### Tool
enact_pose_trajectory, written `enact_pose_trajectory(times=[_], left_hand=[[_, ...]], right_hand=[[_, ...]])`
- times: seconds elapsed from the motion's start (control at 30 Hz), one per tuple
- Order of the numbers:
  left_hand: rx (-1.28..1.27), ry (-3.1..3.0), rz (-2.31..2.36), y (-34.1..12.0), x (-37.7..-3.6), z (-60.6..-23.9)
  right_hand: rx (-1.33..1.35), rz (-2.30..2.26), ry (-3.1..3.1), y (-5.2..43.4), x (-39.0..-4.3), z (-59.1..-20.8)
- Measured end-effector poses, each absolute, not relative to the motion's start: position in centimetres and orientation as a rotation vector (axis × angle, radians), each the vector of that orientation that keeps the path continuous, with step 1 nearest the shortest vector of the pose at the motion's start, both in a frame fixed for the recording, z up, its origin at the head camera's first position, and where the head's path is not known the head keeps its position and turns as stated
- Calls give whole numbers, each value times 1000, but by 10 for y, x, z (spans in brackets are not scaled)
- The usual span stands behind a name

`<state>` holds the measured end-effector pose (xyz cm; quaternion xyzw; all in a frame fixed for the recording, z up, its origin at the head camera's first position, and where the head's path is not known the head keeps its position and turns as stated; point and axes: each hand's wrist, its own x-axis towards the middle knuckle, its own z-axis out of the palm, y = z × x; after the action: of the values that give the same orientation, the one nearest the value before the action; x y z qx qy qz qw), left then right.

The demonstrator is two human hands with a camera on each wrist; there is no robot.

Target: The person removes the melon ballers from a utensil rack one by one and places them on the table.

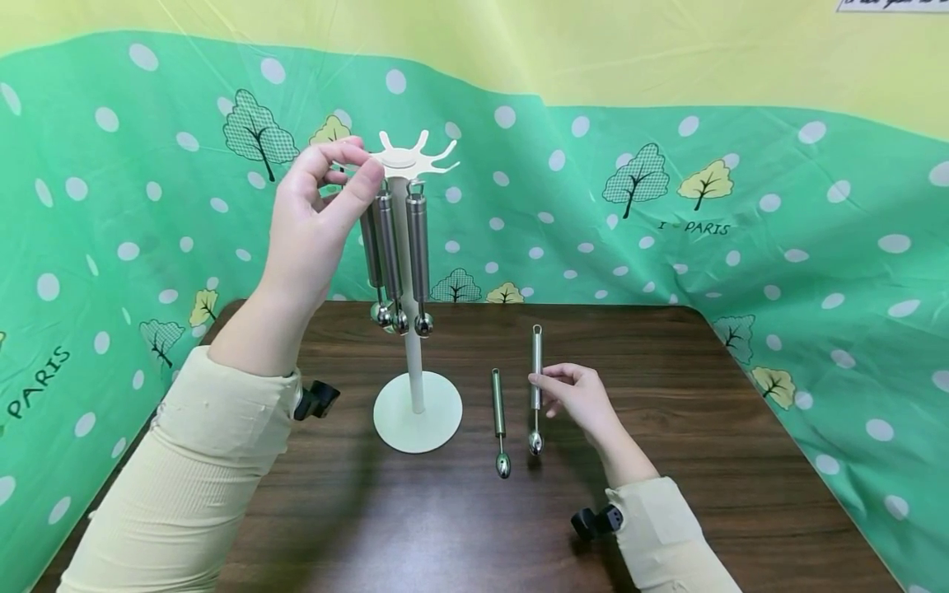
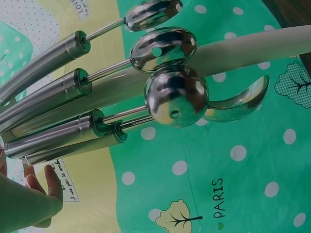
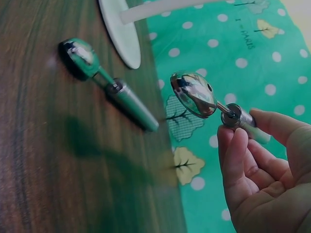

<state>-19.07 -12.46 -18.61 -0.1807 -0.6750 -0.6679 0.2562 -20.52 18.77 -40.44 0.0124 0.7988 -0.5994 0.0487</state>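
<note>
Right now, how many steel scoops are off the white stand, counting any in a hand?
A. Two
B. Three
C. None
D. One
A: one scoop lies on the table beside the stand, and the right hand pinches a second scoop by its handle; the others hang from the stand's top, where the left hand is.

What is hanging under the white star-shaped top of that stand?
Steel scoops hang from the stand's top beside its pole. The left hand pinches one at its hook and covers part of the row, so the count is unclear.
</note>
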Motion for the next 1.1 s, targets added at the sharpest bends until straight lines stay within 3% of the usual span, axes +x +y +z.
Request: enact_pose_trajectory(times=[1.1], left_hand=[[-413, -1898, -1732, -121, -189, -186]], right_hand=[[161, -1671, 2404, 186, -208, -436]])
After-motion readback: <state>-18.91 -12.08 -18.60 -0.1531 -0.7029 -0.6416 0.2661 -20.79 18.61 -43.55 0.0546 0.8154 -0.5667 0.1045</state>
